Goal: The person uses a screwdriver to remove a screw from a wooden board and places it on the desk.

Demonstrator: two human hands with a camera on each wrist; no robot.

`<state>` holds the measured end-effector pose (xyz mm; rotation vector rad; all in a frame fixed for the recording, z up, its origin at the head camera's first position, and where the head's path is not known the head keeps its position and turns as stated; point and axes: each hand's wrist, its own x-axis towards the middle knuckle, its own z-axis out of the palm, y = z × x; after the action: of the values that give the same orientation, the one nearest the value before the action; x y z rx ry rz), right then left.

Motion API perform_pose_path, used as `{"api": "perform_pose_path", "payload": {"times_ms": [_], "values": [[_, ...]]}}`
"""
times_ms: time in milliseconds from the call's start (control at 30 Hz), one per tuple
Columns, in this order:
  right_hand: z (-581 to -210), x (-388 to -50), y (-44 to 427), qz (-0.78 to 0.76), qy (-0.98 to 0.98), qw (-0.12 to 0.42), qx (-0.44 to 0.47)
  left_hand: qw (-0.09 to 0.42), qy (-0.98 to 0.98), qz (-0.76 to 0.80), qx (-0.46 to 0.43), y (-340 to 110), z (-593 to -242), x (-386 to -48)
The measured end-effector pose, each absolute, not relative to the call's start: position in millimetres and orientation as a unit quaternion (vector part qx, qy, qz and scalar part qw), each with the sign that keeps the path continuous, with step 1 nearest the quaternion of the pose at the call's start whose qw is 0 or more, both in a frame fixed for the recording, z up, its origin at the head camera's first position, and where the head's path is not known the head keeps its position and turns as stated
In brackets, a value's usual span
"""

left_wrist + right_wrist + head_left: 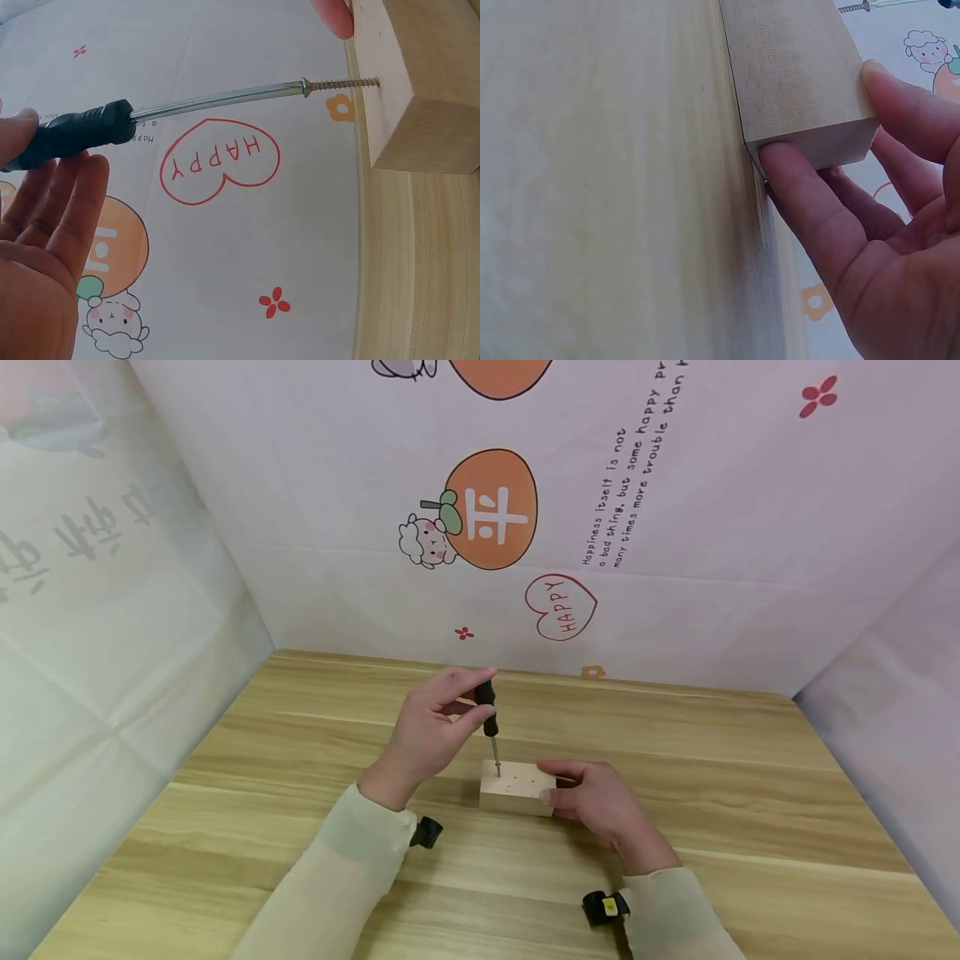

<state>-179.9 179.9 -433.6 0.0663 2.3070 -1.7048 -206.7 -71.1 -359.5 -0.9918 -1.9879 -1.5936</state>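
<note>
A black-handled screwdriver (491,727) stands nearly upright over a pale wooden block (516,804), pinched at its handle by the thumb and fingers of my left hand (429,731). Its metal shaft meets the head of a threaded screw (343,84), whose point is in the top face of the block; much of the thread shows above the wood. Several small dark marks dot that top face. My right hand (603,806) holds the block's right end, with thumb and fingers around its edges, as the right wrist view shows up close.
The block lies on a wood-grain table (225,827). Behind it hangs a white printed cloth (337,527) with cartoon and lettering patterns, and further white cloth (112,652) closes the left side. A black wrist camera (600,908) sits by the right sleeve.
</note>
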Motion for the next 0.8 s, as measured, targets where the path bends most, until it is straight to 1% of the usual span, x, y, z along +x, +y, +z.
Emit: {"api": "perform_pose_path", "payload": {"times_ms": [233,467,633,800], "values": [[-434.4,-179.9,179.7,-0.587,0.798,0.134,0.024,0.193,-0.711,-0.574,-0.358,-72.4,-359.2,-206.9],[-434.2,-179.9,179.5,-0.591,0.795,0.134,0.022,0.196,-0.720,-0.569,-0.346,-73.1,-358.1,-206.1],[-434.1,-180.4,179.8,-0.593,0.793,0.136,0.021,0.185,-0.713,-0.574,-0.357,-73.9,-355.5,-205.5],[-432.6,-180.2,179.5,-0.592,0.794,0.137,0.023,0.192,-0.724,-0.567,-0.343,-73.8,-353.7,-204.6]]}}
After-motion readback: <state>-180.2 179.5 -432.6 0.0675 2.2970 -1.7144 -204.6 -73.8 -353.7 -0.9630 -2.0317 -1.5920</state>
